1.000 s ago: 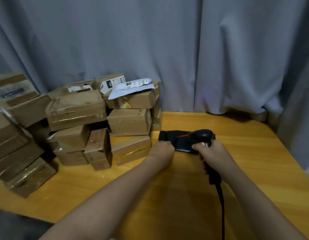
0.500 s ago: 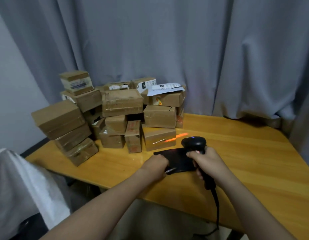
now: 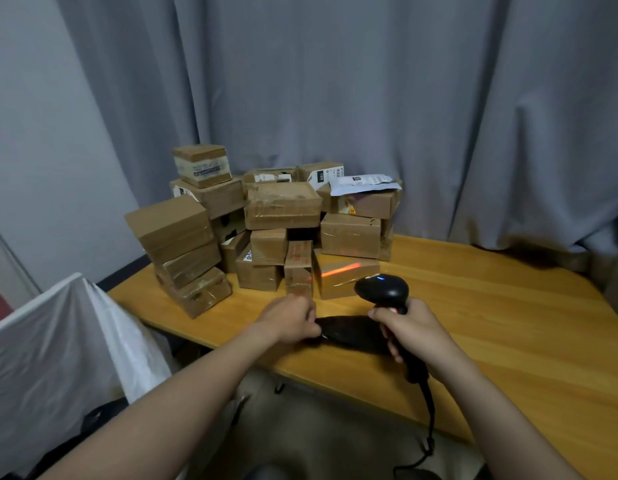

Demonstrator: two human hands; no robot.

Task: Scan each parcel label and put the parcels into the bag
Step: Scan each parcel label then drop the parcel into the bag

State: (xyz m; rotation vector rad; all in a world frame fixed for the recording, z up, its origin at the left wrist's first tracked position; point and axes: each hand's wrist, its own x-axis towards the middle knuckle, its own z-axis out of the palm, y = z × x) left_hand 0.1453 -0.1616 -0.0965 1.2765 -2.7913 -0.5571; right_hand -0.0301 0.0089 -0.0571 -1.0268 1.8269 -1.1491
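Note:
My left hand (image 3: pixel 290 322) is shut on the left end of a flat black parcel (image 3: pixel 352 332), held just above the near edge of the wooden table (image 3: pixel 491 323). Closed around the handle of a black barcode scanner (image 3: pixel 383 291) is my right hand (image 3: pixel 409 329), right beside the parcel. The scanner's red beam falls on a cardboard box (image 3: pixel 342 275) at the front of a heap of brown parcels (image 3: pixel 280 209). A white bag (image 3: pixel 58 344) stands open at the lower left, beside the table.
Grey curtains (image 3: pixel 370 98) hang behind the table. The scanner's black cable (image 3: pixel 429 420) drops over the table's front edge. A pale wall is at the left.
The black parcel has been pulled from the table's middle toward the near edge and lifted. The view has pulled back and swung left, so the white bag now shows.

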